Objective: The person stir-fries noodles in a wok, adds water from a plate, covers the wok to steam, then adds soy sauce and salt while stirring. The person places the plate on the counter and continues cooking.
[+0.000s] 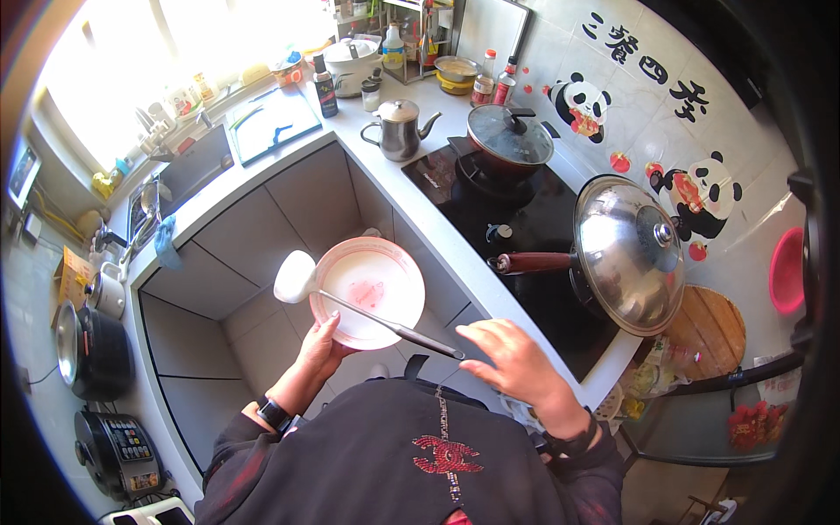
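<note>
My left hand (320, 354) grips the near rim of a white plate (354, 272) with a pink-red border and a small pink print at its centre, thumb on top and fingers underneath. A wok spatula (367, 315) lies slantwise across the plate. Its pale blade (294, 277) sticks out past the left rim, and its dark handle points towards my right hand (515, 361). That hand hovers by the handle's end with fingers and thumb apart; contact is not plain. Nearby on the hob (538, 308) sits a wok with a domed steel lid (627, 256) and a reddish-brown handle (535, 262).
A lidded pot (512, 141) occupies the far burner, beside a steel kettle (399, 131). The sink (197, 161) and a cutting board (274, 125) are at the upper left. Along the left counter stand a black pot (102, 354) and an electric cooker (118, 453). A round wooden board (709, 328) leans right.
</note>
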Motion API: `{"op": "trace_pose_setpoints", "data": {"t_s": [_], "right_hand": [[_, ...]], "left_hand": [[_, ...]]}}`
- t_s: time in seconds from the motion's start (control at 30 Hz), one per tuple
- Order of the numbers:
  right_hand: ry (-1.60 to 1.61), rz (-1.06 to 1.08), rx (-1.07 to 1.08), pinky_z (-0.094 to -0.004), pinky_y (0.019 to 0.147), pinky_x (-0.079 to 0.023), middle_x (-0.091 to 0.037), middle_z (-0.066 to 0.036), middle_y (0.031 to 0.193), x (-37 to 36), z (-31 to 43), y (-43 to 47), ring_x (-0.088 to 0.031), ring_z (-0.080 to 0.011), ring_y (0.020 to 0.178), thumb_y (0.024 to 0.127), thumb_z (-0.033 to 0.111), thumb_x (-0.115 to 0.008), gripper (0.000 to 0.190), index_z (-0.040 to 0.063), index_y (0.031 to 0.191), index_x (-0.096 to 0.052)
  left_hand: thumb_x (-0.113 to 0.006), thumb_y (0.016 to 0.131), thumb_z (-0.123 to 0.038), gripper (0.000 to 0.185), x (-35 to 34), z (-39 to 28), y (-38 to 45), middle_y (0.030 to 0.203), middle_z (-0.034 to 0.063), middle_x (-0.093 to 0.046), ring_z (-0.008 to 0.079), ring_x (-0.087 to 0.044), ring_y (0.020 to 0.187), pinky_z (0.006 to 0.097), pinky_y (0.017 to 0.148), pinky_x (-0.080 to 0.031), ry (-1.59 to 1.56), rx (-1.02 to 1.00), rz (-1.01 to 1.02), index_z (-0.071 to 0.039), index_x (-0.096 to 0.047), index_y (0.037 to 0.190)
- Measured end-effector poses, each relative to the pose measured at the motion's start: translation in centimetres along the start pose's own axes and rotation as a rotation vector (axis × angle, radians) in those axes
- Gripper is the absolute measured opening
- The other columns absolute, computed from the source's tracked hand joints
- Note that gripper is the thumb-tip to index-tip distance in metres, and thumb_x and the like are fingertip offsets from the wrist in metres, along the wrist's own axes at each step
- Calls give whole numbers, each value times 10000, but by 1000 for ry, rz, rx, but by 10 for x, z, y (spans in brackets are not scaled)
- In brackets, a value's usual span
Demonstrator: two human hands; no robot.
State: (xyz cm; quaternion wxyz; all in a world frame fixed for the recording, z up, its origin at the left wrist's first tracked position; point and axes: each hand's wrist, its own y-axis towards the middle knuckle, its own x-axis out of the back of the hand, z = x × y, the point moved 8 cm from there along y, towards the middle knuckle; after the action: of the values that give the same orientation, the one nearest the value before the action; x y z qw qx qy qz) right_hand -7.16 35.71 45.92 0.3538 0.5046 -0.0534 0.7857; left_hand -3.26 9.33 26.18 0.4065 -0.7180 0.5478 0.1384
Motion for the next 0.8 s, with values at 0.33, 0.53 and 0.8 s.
{"op": "trace_pose_setpoints", "data": {"t_s": [0.33, 0.53, 0.8], "right_hand": [[242, 335, -333, -421, 816, -485, -603, -201, 1023, -119, -53, 10, -596, -372, 953, 821, 302, -680, 442, 28, 1112, -490], [308, 193, -431, -463, 743, -490, -614, -243, 889, -159, -53, 32, -602, -426, 862, 848, 233, -618, 321, 26, 1032, -456], [258, 68, -506, -467, 650, -482, -619, -186, 751, -148, -63, 36, -606, -418, 752, 870, 279, -607, 270, 52, 950, -483]], "left_hand": [[-637, 884, -279, 679, -21, -18, 25, 1384, 156, -422, 375, -478, 1224, 607, 935, -456, 25, 84, 253, -100, -264, 1422], [-511, 962, -269, 550, -8, -25, 45, 1320, 152, -467, 341, -563, 1123, 536, 830, -547, 163, 149, 192, -136, -245, 1424], [-513, 961, -261, 528, 4, -47, 71, 1341, 159, -443, 361, -522, 1168, 581, 889, -498, 188, 123, 168, -95, -279, 1405]]}}
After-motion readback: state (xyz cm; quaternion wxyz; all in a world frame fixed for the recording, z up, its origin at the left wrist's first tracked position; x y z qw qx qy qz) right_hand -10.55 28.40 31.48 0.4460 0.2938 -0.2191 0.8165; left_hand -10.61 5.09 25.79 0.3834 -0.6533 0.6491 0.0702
